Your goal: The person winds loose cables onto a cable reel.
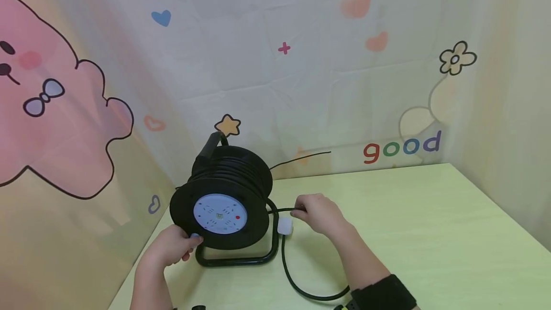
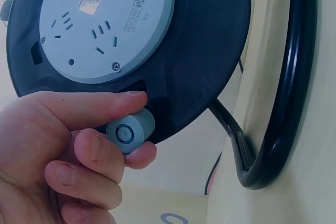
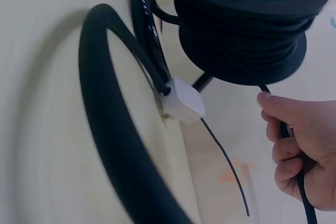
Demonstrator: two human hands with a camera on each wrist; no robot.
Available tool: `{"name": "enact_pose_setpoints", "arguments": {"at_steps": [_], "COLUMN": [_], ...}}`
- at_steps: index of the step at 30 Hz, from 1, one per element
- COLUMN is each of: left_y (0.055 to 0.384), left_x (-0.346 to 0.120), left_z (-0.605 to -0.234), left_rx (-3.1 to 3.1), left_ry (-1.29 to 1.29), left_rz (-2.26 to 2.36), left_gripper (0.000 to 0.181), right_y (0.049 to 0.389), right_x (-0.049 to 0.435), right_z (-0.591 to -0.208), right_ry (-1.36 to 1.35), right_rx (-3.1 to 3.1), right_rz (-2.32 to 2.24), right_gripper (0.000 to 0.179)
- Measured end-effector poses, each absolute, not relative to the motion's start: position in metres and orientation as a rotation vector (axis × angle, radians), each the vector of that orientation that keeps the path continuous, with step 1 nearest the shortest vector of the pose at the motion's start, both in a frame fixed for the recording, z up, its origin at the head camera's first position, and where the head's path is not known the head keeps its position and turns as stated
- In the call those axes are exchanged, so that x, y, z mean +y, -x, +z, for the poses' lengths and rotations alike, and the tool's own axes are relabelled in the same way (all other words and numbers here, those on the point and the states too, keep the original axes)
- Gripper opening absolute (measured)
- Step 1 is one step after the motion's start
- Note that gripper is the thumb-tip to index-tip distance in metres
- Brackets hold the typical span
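A black cable reel (image 1: 182, 204) stands on its tubular metal frame (image 1: 236, 262), with black cable wound round its drum. Its front disc carries a pale socket panel (image 1: 206, 214). At the disc's lower edge my left hand (image 1: 168, 247) pinches a small grey-blue winding knob (image 2: 128, 132) between thumb and fingers. To the right of the reel, my right hand (image 1: 320, 214) grips the cable (image 3: 310, 213), which runs taut from the drum through the curled fingers. A white plug (image 1: 284, 226) sits beside the frame, just below that stretch of cable.
The plug's cable (image 1: 287, 267) loops across the pale green tabletop (image 1: 430, 233) toward my right wrist. A printed curtain (image 1: 301, 94) hangs close behind the reel and along the left side. A thin black line (image 1: 301, 159) stretches out behind the reel.
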State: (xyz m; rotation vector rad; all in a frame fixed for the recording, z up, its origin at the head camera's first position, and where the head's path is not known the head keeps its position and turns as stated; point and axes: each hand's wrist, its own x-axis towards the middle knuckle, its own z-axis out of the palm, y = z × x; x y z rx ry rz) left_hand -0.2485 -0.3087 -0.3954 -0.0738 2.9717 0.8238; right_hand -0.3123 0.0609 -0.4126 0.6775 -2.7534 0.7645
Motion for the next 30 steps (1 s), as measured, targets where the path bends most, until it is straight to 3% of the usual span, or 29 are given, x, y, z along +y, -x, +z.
{"name": "enact_pose_setpoints", "arguments": {"at_steps": [30], "left_y": [0.245], "left_x": [-0.311], "left_z": [-0.39], "left_rx": [2.986], "left_ry": [0.083], "left_rz": [0.8], "left_gripper": [0.046], "right_y": [0.324], "right_x": [0.205], "right_z": [-0.404], "right_ry": [-0.326], "right_rx": [-2.637], "right_rz": [0.818], "right_gripper": [0.017]}}
